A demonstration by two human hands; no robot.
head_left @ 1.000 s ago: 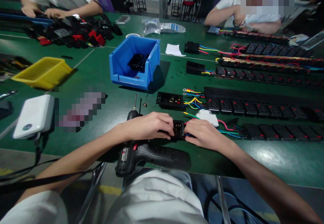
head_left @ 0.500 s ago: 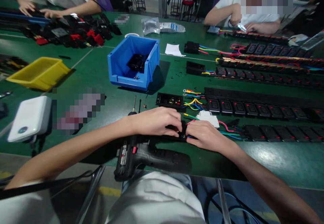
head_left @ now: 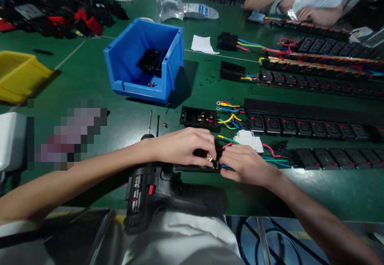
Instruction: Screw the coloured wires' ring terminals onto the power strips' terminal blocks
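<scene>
A small black open housing [head_left: 195, 168] lies in front of me at the table's near side. My left hand [head_left: 192, 147] curls over it, thumb and fingertips closed at its right end around a brass terminal [head_left: 209, 158]. At that same end my right hand [head_left: 244, 163] has its fingers bent together on the wires, which run off to the right; the fingertips' exact hold is hidden. A white circuit breaker [head_left: 249, 141] with a red wire rests just behind my right hand. Below my left forearm lies a black power screwdriver [head_left: 141, 197], its bit pointing away from me.
A second open housing [head_left: 198, 117] is wired to a black socket strip [head_left: 288, 125]. More strips lie to the right. A blue bin [head_left: 144, 89] holds black parts; a yellow bin [head_left: 24, 77] stands left. Across the table, a person's hands [head_left: 306, 14] work on another strip.
The view has tilted down and shifted, so objects sit differently in frame. Both hands stay at the housing; the brass terminal under my left fingers shows more clearly.
</scene>
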